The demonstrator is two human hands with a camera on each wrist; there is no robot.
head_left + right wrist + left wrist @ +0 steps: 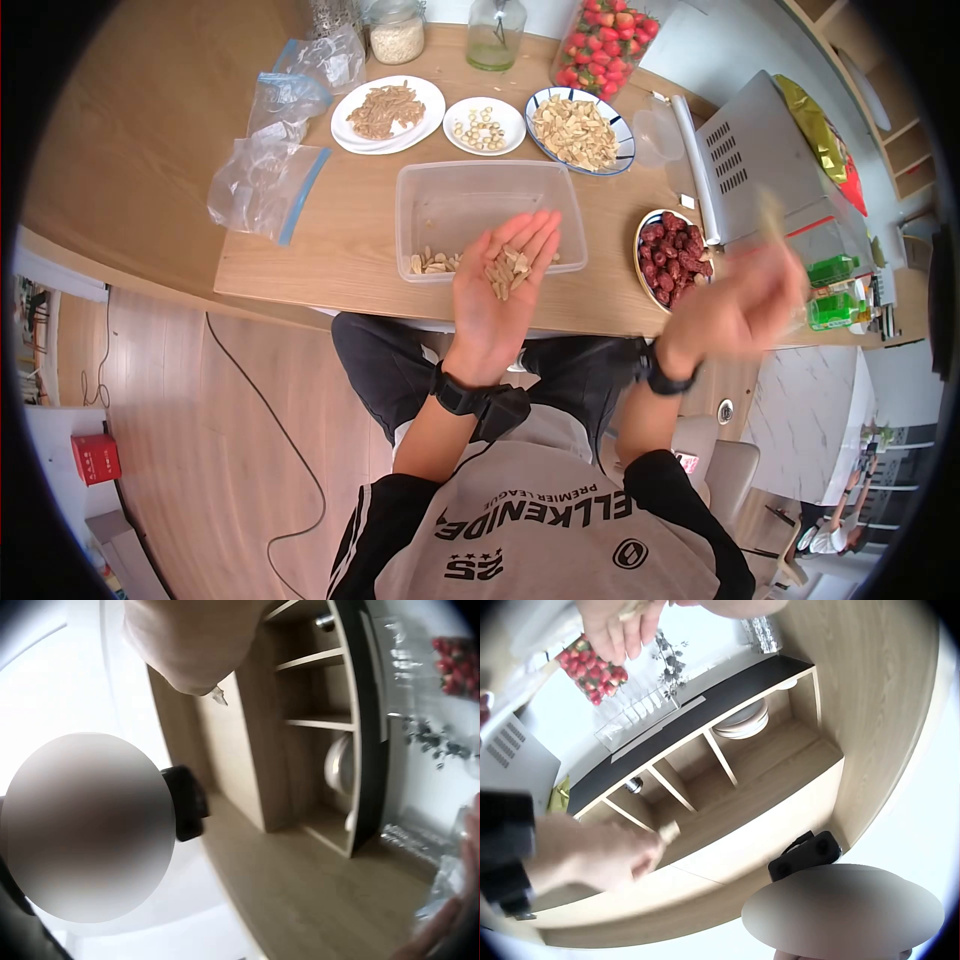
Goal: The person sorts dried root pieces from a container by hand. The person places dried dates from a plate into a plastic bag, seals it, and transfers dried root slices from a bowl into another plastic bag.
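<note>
My left hand (pixel 500 290) lies palm up over the near side of a clear plastic box (pixel 490 172), fingers straight, with several pale dried slices (pixel 508 272) on the palm and fingers. More slices lie along the box's near edge (pixel 432 263). Raised to the right, my right hand (pixel 740 300) is blurred by motion and pinches one pale slice (pixel 669 831) at its fingertips. Beneath and left of that hand sits a bowl of dark red dates (pixel 670 250), partly hidden by it.
Behind the box stand a plate of brownish strips (pixel 385 112), a small plate of pale round pieces (pixel 480 130) and a bowl of dried slices (pixel 575 133). Plastic bags (pixel 262 185) lie left. Strawberries (pixel 605 45) fill a container behind; a grey appliance (pixel 760 150) stands right.
</note>
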